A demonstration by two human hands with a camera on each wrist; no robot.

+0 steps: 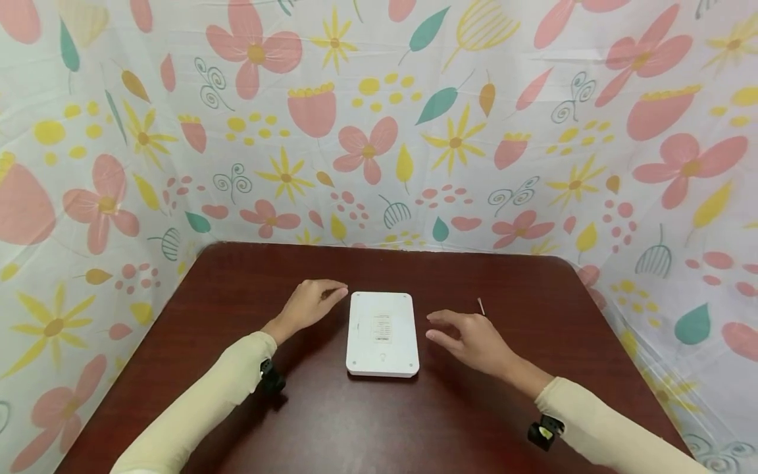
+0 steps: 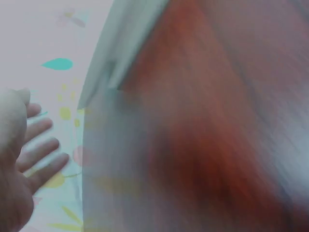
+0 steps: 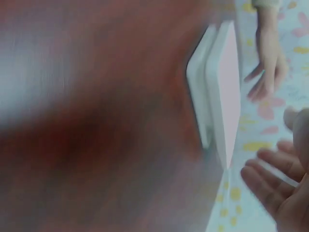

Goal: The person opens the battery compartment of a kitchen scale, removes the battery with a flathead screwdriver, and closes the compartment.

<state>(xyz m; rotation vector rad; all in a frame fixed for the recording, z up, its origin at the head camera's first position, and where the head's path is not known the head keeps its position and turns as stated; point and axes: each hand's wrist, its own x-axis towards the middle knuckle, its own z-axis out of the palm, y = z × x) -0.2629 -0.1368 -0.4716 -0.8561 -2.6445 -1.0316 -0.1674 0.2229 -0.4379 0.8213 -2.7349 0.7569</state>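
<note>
A flat white device [image 1: 367, 355] with rounded corners lies on the table, a printed label and small corner dots on its upper face. In the right wrist view its side shows two stacked white layers [image 3: 227, 92]. To its left, my left hand [image 1: 308, 304] hovers near the upper edge, fingers loosely bent and holding nothing. On the other side, my right hand [image 1: 474, 339] is held apart from the device, fingers relaxed and nothing between them. A thin small stick [image 1: 481, 306] lies just behind the right hand, partly hidden by it.
The dark reddish-brown table [image 1: 379, 428] has rounded far corners. Around its back and sides hangs a white cloth [image 1: 414, 197] with flowers and leaves. A black wrist camera [image 1: 272, 378] is worn on the left sleeve, another wrist camera [image 1: 545, 431] on the right.
</note>
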